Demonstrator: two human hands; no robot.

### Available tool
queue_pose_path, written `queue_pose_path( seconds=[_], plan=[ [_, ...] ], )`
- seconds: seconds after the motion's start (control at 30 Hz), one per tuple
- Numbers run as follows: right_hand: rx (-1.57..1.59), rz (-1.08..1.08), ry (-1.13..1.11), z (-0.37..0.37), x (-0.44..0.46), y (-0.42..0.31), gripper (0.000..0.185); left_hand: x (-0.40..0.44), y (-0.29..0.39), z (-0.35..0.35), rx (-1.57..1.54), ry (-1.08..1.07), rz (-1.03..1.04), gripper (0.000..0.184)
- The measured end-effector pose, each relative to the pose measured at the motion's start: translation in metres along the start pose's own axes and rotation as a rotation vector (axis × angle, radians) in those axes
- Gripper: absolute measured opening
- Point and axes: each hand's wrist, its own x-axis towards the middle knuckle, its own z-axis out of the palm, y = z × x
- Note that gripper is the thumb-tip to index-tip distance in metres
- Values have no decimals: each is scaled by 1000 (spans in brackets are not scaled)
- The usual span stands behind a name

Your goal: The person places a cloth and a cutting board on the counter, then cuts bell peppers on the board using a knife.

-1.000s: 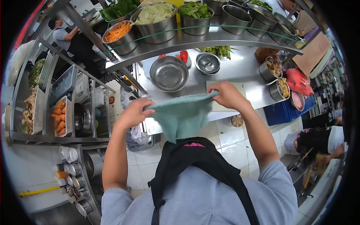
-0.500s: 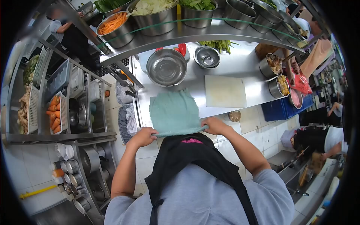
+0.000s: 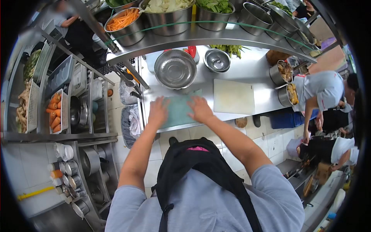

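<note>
Left hand [image 3: 157, 112] and right hand [image 3: 201, 110] lie palm-down, opened out with fingers spread, gripping nothing. Beneath and between them is a green cloth [image 3: 178, 110], flat near the edge of the stainless-steel worktable [image 3: 253, 65]. Just beyond the cloth stands a wide metal bowl [image 3: 175, 69]; to its right lies a white cutting board [image 3: 234, 96], near the right hand.

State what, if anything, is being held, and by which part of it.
Nothing is held: the left grip and right grip lie open, fingers spread, on the green cloth, one toward each side.
</note>
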Motion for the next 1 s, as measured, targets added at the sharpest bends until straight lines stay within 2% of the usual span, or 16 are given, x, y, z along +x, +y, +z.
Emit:
queue_pose_path(
  seconds=[0.07, 0.13, 0.2, 0.27, 0.37, 0.43, 0.47, 0.53, 0.57, 0.63, 0.7, 0.73, 0.8, 0.87, 0.93, 1.0],
  plan=[
    [7, 37, -38, 12, -14, -9, 81, -17, 11, 19, 69, -15, 116, 67],
    [7, 105, -75, 12, -13, -3, 86, -23, 22, 36, -75, -90, -53, 67],
    [11, 37, -222, 10, -14, 9, 94, -25, 21, 45, -61, -103, -34, 66],
    [102, 29, -66, 23, -25, 40, 81, -24, 21, 43, -5, -100, -60, 66],
    [219, 503, 557, 30, -55, 129, 54, -21, 23, 36, -34, -141, -68, 67],
    [233, 874, 710, 13, -107, 189, 51, -20, 36, 32, -64, -90, -9, 68],
    [142, 1079, 676, 18, -130, 218, 53, -16, 43, 28, -88, -45, 52, 68],
    [304, 1347, 454, 10, -160, 242, 63, 5, 87, 13, -276, -30, 177, 67],
    [303, 1219, 308, 37, -175, 270, 62, 20, 110, 11, -425, -49, 219, 67],
    [292, 1192, 341, 52, -180, 275, 60, 48, 156, 31, -643, -128, 201, 68],
    [409, 1207, 407, 58, -179, 274, 56, 71, 195, 93, -731, -132, -41, 75],
    [546, 1245, 443, 61, -179, 272, 55, 82, 210, 89, -725, -120, -43, 75],
    [565, 1292, 391, 51, -183, 260, 51, 101, 231, 73, -728, -338, -342, 86],
    [1413, 1233, 531, 35, -197, 247, 44, 113, 232, 92, -721, -298, -387, 84],
    [1573, 1095, 503, 13, -222, 236, 42, 109, 221, 95, -707, -271, -454, 81],
    [1735, 950, 453, -3, -239, 215, 40, 101, 206, 73, -953, -437, -450, 58]
  ],
)
